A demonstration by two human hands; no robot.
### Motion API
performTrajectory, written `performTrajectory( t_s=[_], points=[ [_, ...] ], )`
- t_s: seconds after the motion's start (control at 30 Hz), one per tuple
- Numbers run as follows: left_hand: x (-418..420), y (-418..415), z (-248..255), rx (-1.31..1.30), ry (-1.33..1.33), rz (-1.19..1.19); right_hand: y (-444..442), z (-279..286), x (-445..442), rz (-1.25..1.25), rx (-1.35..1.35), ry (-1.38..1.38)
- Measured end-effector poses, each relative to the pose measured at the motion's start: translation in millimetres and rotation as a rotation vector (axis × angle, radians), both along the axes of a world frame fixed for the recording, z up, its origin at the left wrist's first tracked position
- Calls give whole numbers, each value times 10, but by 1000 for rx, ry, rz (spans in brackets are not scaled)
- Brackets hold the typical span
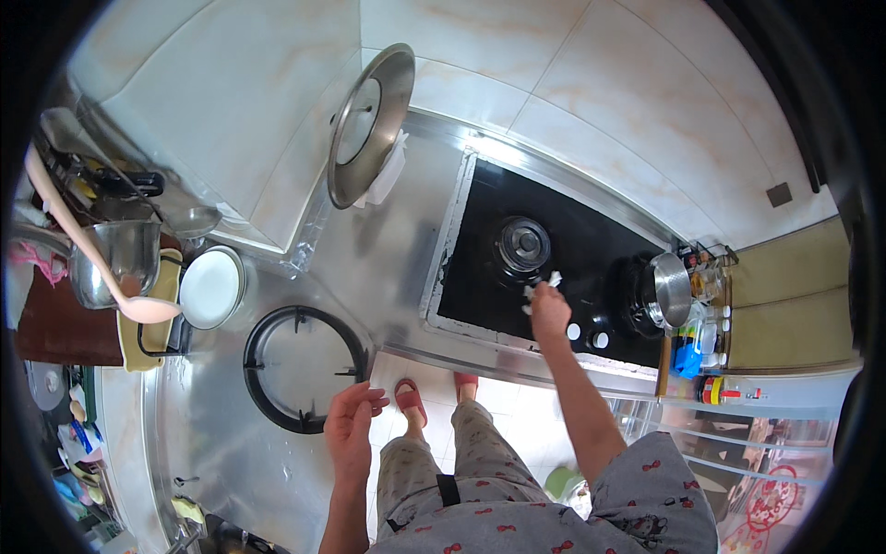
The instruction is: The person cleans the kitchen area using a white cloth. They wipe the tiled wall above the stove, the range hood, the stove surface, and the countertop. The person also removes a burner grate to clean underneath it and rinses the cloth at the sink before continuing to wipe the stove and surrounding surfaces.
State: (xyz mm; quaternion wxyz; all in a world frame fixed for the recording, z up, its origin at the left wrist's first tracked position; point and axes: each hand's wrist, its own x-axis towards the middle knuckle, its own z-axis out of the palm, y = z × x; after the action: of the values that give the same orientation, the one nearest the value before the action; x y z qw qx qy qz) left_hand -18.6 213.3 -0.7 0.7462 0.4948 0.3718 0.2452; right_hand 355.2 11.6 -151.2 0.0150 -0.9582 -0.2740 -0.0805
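Note:
With bent fingers, my right hand point(551, 315) grips a crumpled white tissue or cloth point(555, 279) against the black cooktop point(484, 291). It is just in front of the left burner point(525, 244), which has no pan support over it. Two white control knobs point(573, 332) sit right beside this hand. My left hand point(351, 422) holds nothing, its fingers slightly apart. A round black pan support point(252, 388) lies on the steel counter point(221, 429) close by that hand; whether they touch, I cannot tell.
A steel pan point(671, 291) stands on the right burner, near several bottles point(713, 325). A large metal lid point(394, 131) leans upright in the back corner. White plates point(211, 287), a metal pot point(114, 263) and a pale ladle point(149, 309) are at the left.

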Motion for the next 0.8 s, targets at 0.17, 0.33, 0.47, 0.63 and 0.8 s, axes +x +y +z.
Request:
performTrajectory(
  t_s=[0.17, 0.33, 0.47, 0.63, 0.8],
  points=[
    [319, -54, 62, -3, -55, -102, 825, 111, -444, 50, 2, 61],
    [688, -173, 171, 41, -70, -227, 1396, 61, -228, 208, 75, -58],
    [813, -283, 208, 17, -96, -269, 996, 125, -228, 246, 217, 55],
    [808, -350, 231, 16, -88, -268, 322, 137, -232, 220, 391, 17],
    [537, -241, 150, 79, -25, -183, -113, 184, -3, 71, 320, 91]
  ],
)
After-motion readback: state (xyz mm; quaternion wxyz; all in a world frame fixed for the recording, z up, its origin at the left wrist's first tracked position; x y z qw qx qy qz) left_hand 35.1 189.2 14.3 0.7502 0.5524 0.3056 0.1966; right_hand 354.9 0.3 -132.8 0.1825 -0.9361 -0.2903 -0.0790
